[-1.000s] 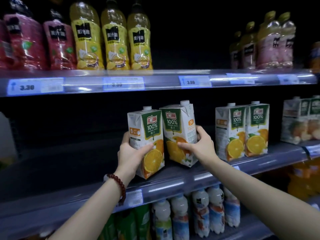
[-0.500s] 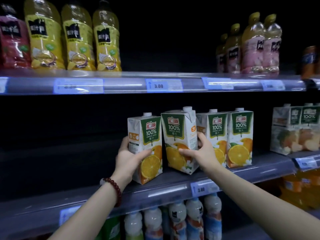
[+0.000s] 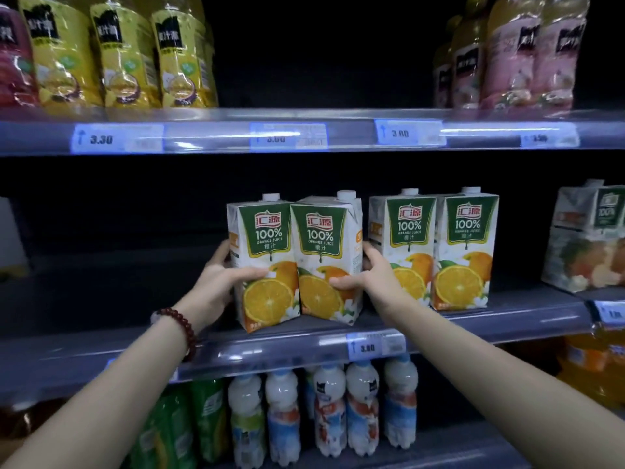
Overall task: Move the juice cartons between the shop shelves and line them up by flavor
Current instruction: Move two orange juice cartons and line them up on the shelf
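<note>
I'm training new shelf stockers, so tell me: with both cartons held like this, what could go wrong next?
1. The right carton is turned askew; pushed toward the standing pair, its corner could knock them over.
2. The left carton sits near the shelf edge and may tip off if the left hand lets go early.
3. The right hand lies in the gap and could get pinched.

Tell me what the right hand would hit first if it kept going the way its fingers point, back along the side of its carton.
Likely nothing soon. The right hand grips its orange juice carton, fingers pointing into the gap beside the shelved orange carton. Behind looks dark and free, though depth is unclear.
</note>
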`<move>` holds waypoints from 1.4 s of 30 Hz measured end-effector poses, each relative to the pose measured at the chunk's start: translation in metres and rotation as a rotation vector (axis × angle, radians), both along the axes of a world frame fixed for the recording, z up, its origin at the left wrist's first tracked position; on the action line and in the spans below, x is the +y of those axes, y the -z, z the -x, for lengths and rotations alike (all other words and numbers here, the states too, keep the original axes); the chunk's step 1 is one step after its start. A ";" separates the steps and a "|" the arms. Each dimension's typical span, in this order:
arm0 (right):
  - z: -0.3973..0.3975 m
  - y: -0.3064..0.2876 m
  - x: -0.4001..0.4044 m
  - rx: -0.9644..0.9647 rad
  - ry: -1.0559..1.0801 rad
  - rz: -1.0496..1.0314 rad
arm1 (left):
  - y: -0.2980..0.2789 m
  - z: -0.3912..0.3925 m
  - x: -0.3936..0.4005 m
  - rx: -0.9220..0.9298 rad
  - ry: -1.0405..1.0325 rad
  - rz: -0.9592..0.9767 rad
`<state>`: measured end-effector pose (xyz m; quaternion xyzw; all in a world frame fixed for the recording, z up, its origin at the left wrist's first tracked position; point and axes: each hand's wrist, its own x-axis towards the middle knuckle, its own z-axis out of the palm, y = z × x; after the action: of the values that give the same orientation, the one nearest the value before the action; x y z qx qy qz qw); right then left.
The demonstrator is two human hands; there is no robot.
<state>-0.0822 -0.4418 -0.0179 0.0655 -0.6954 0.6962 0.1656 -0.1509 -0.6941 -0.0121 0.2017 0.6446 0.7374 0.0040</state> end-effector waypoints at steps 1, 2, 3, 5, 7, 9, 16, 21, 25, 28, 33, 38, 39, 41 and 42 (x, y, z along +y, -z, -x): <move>-0.001 -0.001 0.001 -0.013 -0.043 0.023 | -0.001 0.002 -0.006 -0.029 0.044 0.014; -0.001 -0.003 0.000 -0.023 -0.078 0.041 | -0.002 0.005 -0.012 -0.047 0.091 0.028; -0.001 -0.004 -0.001 -0.033 -0.102 0.060 | -0.003 0.006 -0.016 -0.059 0.132 0.043; 0.001 -0.006 -0.004 -0.064 -0.120 0.106 | -0.005 0.005 -0.019 -0.072 0.183 0.068; 0.004 -0.006 -0.007 -0.088 -0.118 0.165 | -0.004 0.004 -0.017 -0.076 0.200 0.050; 0.007 -0.007 -0.012 -0.102 -0.100 0.216 | -0.005 0.001 -0.013 -0.098 0.213 0.013; 0.006 -0.006 -0.011 -0.163 -0.054 0.233 | -0.006 -0.005 0.000 -0.147 0.194 -0.025; 0.000 -0.009 -0.016 -0.147 0.062 0.026 | -0.004 -0.003 0.001 -0.152 0.161 -0.006; -0.014 -0.002 -0.013 -0.123 0.129 -0.227 | 0.001 -0.006 -0.003 -0.067 0.110 0.067; -0.021 0.010 -0.014 -0.056 0.224 -0.439 | 0.003 -0.013 -0.015 -0.007 -0.088 0.203; -0.027 0.017 -0.023 0.065 0.596 -0.572 | 0.009 -0.016 -0.008 0.019 -0.284 0.303; -0.035 0.011 -0.020 0.115 0.698 -0.699 | 0.014 -0.021 0.003 0.009 -0.309 0.252; -0.036 0.009 -0.018 0.109 0.706 -0.718 | 0.013 -0.022 0.006 0.006 -0.315 0.258; -0.038 0.007 -0.012 0.101 0.729 -0.733 | 0.012 -0.024 0.015 0.009 -0.318 0.272; -0.039 0.007 -0.009 0.100 0.742 -0.734 | 0.011 -0.025 0.020 0.014 -0.318 0.275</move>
<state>-0.0433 -0.4511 -0.0247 -0.0983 -0.8614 0.2970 0.4002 -0.1256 -0.6741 -0.0236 0.1000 0.7629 0.6325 -0.0892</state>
